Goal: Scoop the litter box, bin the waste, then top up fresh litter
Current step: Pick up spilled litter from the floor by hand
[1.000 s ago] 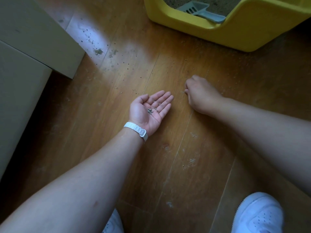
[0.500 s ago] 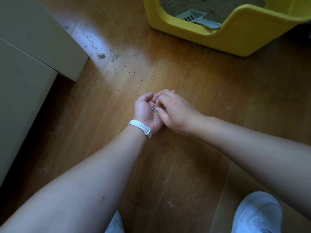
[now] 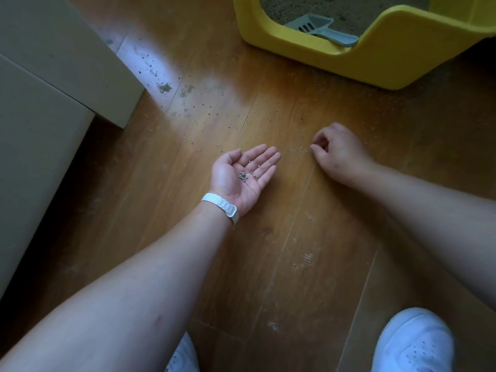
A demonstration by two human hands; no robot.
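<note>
A yellow litter box (image 3: 308, 51) stands on the wooden floor at the top right, filled with sandy litter (image 3: 349, 9). A grey slotted scoop (image 3: 322, 30) lies inside it, its handle resting on the low front rim. My left hand (image 3: 236, 181) is held palm up over the floor, fingers straight, with a small heap of litter granules (image 3: 243, 176) in the palm. To its right, my right hand (image 3: 338, 154) is down on the floor with curled fingers. Its thumb and forefinger pinch at stray granules (image 3: 302, 149) lying there.
Spilled litter (image 3: 164, 87) is scattered over the lit patch of floor at the upper left. Beige cardboard boxes (image 3: 67, 49) fill the left side. My white shoes (image 3: 413, 342) are at the bottom edge. A white band (image 3: 222, 205) circles my left wrist.
My right hand went from the floor to my left palm, dropped granules there, and has moved back right to the floor. The left palm stayed open and holds a few more granules.
</note>
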